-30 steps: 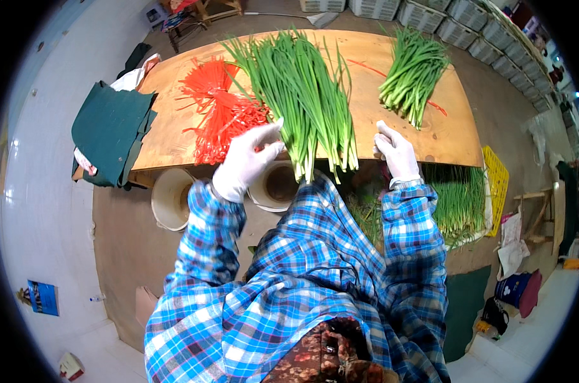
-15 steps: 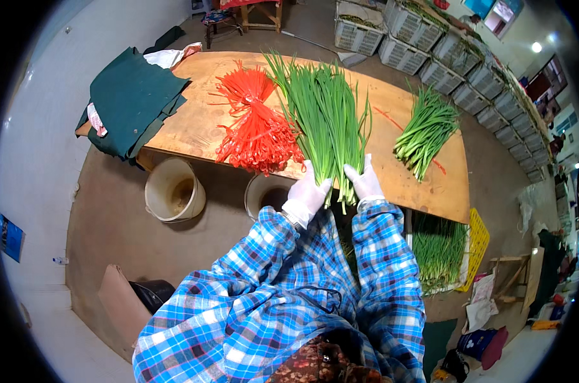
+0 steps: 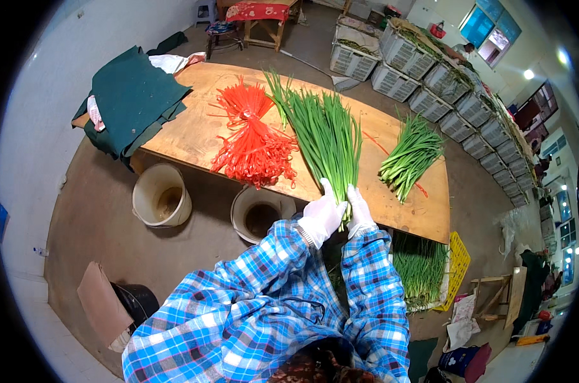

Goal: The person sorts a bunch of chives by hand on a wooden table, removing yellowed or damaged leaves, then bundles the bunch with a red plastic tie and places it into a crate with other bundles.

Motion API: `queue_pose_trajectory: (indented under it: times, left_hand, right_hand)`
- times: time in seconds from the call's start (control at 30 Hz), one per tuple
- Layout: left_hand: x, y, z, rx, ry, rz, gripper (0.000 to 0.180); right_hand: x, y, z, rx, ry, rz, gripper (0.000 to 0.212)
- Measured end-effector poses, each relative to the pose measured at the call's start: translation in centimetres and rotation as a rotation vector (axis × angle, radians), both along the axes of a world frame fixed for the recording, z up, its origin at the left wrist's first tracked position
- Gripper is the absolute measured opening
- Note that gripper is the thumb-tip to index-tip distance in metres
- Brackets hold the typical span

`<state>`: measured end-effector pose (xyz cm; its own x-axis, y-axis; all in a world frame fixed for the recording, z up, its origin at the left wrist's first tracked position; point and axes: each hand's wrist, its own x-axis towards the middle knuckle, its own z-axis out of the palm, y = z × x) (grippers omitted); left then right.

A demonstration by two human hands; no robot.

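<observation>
A large bunch of long green chives point(image 3: 328, 137) lies on the wooden table point(image 3: 200, 96), its pale cut ends toward me at the front edge. White gloves cover both my hands. My left hand point(image 3: 323, 214) is closed around the stem ends from the left, and my right hand point(image 3: 361, 210) presses in from the right. Just left of the bunch is a pile of red plastic ties point(image 3: 254, 153), gathered at its middle. A smaller bunch of chives point(image 3: 411, 156) rests to the right, with a red tie partly showing beneath it.
Dark green cloth point(image 3: 133, 96) hangs over the table's left end. Two buckets, one pale point(image 3: 162, 195) and one partly under the table point(image 3: 241, 220), stand on the floor. Below the right side is a yellow crate point(image 3: 455, 271) beside more chives point(image 3: 420, 268). Stacked grey crates point(image 3: 395, 83) line the back right.
My hands have come closer together, and the two parted clumps of chives now form one tighter bunch. The whole view has shifted slightly.
</observation>
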<state>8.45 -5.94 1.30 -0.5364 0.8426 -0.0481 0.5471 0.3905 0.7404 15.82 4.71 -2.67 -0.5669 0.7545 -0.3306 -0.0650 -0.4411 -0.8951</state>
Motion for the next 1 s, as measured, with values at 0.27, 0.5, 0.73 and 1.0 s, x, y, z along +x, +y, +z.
queue_pose_trajectory:
  times: [0.27,0.5,0.73,1.0]
  left_hand:
    - [-0.9,-0.2,0.3,0.023,0.025,-0.101,0.073]
    - [-0.5,-1.2,-0.6,0.028,-0.016,-0.189,0.075]
    - [1.1,-4.3,-4.4,0.138,-0.312,-0.132,0.077]
    - [1.4,-4.0,-9.8,0.295,-0.560,-0.027,0.065]
  right_hand:
    - [0.6,-0.1,-0.1,0.114,-0.044,0.021,0.037]
    - [1.9,-2.5,1.3,0.139,-0.048,-0.011,0.041]
    - [3.8,-6.3,0.1,0.198,0.005,-0.106,0.059]
    - [5.1,-9.1,-1.3,0.195,0.102,-0.122,0.058]
